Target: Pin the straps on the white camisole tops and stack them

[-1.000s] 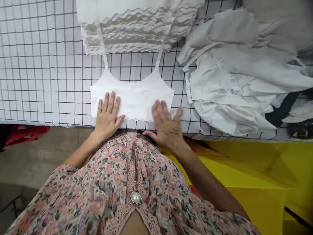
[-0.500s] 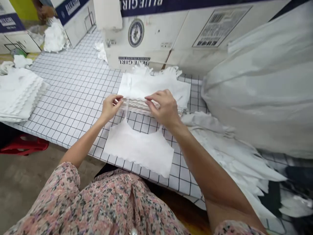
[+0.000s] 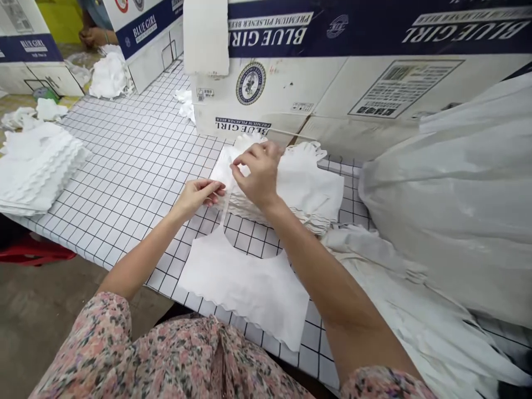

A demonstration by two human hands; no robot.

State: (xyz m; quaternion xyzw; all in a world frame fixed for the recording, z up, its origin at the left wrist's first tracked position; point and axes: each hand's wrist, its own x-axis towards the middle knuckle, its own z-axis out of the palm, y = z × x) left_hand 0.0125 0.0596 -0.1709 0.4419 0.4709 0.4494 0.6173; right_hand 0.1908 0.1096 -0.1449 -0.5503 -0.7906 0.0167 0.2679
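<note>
A white sleeveless crop top (image 3: pixel 247 282) lies flat near the table's front edge, with a wavy hem toward me. One thin shoulder strap (image 3: pixel 225 213) runs up from it toward a stack of white tops (image 3: pixel 310 185). My left hand (image 3: pixel 195 198) is closed in a pinch on this strap at the stack's near left edge. Above the stack, my right hand (image 3: pixel 260 172) pinches with thumb and forefinger at what looks like the strap's upper part. The top's other strap is hidden behind my right forearm.
Large printed cartons (image 3: pixel 270 83) stand behind the stack. A bulging white sack (image 3: pixel 453 205) is at the right, beside loose white cloth (image 3: pixel 386 288). Another pile of white pieces (image 3: pixel 39 166) lies left on the checked table (image 3: pixel 128 160). A person's hand (image 3: pixel 93 37) shows far left.
My right hand has moved left and up, over the stack, closer to the left hand. My left hand stays by the strap. The camera view has shifted, so the cartons show more fully.
</note>
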